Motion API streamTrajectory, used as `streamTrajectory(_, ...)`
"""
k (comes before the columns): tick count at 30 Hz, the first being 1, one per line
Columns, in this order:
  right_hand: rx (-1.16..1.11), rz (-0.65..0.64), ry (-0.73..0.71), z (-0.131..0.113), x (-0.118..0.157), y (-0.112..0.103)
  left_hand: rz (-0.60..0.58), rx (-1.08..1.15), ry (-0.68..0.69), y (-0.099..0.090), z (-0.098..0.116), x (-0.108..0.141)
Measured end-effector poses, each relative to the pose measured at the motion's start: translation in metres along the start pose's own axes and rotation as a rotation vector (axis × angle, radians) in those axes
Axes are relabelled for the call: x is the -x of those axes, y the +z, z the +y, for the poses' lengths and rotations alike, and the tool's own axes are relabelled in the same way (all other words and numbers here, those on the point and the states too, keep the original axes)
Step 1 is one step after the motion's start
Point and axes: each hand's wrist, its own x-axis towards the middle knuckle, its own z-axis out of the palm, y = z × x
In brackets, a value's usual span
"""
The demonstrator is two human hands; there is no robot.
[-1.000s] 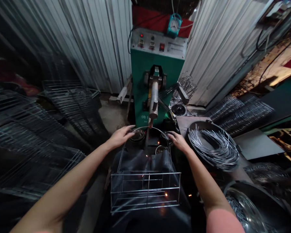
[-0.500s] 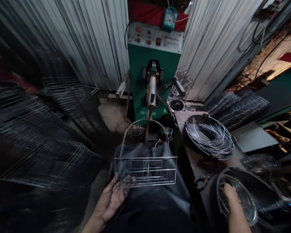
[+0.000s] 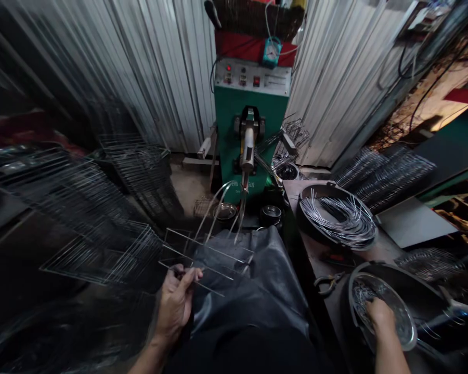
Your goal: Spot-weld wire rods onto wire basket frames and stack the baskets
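Note:
A wire basket with tall curved handle wires [image 3: 206,255] is tilted above the dark apron [image 3: 269,291]. My left hand [image 3: 177,296] grips its near left edge, with thumb and fingers pressed together on the wire. On the right, my right hand [image 3: 380,314] reaches into a shiny round bowl [image 3: 407,330] of small metal pieces [image 3: 364,293]. Its fingertips are hidden among the pieces, so what they hold cannot be made out. The bowl sits inside a larger dark pan [image 3: 398,278].
A green machine [image 3: 226,119] with a metal arm [image 3: 248,148] stands ahead. Curved wires [image 3: 343,223] lie in a round tray on the right bench, with pliers [image 3: 327,283] nearer. Stacked wire racks [image 3: 120,254] fill the left side.
My left hand has closed on the basket, which has tilted and shifted left. My right hand remains in the bowl, slightly farther right. The view has shifted a little.

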Motion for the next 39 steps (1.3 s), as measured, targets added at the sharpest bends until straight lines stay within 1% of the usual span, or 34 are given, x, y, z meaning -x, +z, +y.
streamTrajectory(2,-0.025,0.015,0.023,-0.010,0.006,-0.017,-0.055,-0.135,0.154,-0.002,-0.004,-0.001)
streamTrajectory(3,-0.062,0.020,0.018,-0.021,0.011,-0.029,-0.074,-0.198,0.206,-0.001,-0.006,-0.003)
streamTrajectory(4,-0.138,0.055,-0.033,-0.035,0.016,-0.042,-0.091,-0.247,0.243,0.002,-0.009,-0.006)
streamTrajectory(5,-0.242,0.081,-0.114,-0.055,0.023,-0.056,-0.103,-0.279,0.267,0.005,-0.011,-0.010)
streamTrajectory(6,-0.356,0.087,-0.213,-0.078,0.031,-0.070,-0.115,-0.298,0.278,0.010,-0.013,-0.013)
streamTrajectory(7,-0.488,0.069,-0.351,-0.104,0.040,-0.082,-0.128,-0.306,0.279,0.015,-0.014,-0.017)
streamTrajectory(9,-0.683,-0.067,-0.626,-0.164,0.058,-0.102,-0.162,-0.315,0.262,0.026,-0.017,-0.024)
streamTrajectory(10,-0.743,-0.137,-0.715,-0.195,0.067,-0.107,-0.181,-0.320,0.246,0.031,-0.018,-0.026)
streamTrajectory(12,-0.834,-0.262,-0.843,-0.254,0.080,-0.112,-0.213,-0.333,0.208,0.038,-0.022,-0.031)
streamTrajectory(14,-0.919,-0.345,-0.909,-0.303,0.089,-0.110,-0.227,-0.347,0.183,0.041,-0.026,-0.034)
streamTrajectory(15,-0.966,-0.388,-0.923,-0.322,0.091,-0.107,-0.227,-0.354,0.176,0.042,-0.027,-0.037)
streamTrajectory(17,-1.057,-0.483,-0.917,-0.349,0.095,-0.099,-0.221,-0.367,0.170,0.040,-0.029,-0.042)
streamTrajectory(19,-1.151,-0.577,-0.873,-0.365,0.097,-0.089,-0.211,-0.375,0.164,0.038,-0.028,-0.049)
streamTrajectory(21,-1.259,-0.644,-0.793,-0.376,0.099,-0.078,-0.206,-0.382,0.156,0.037,-0.026,-0.056)
streamTrajectory(24,-1.421,-0.687,-0.652,-0.389,0.100,-0.064,-0.194,-0.388,0.129,0.037,-0.023,-0.066)
streamTrajectory(26,-1.479,-0.693,-0.589,-0.398,0.098,-0.057,-0.188,-0.379,0.094,0.039,-0.023,-0.071)
streamTrajectory(30,-1.517,-0.719,-0.545,-0.412,0.090,-0.053,-0.194,-0.351,0.047,0.040,-0.026,-0.082)
streamTrajectory(34,-1.572,-0.760,-0.490,-0.420,0.087,-0.049,-0.188,-0.361,0.014,0.038,-0.034,-0.091)
streamTrajectory(36,-1.567,-0.759,-0.491,-0.421,0.088,-0.044,-0.179,-0.373,0.002,0.036,-0.038,-0.092)
streamTrajectory(39,-1.552,-0.724,-0.543,-0.418,0.091,-0.036,-0.174,-0.405,-0.025,0.030,-0.040,-0.090)
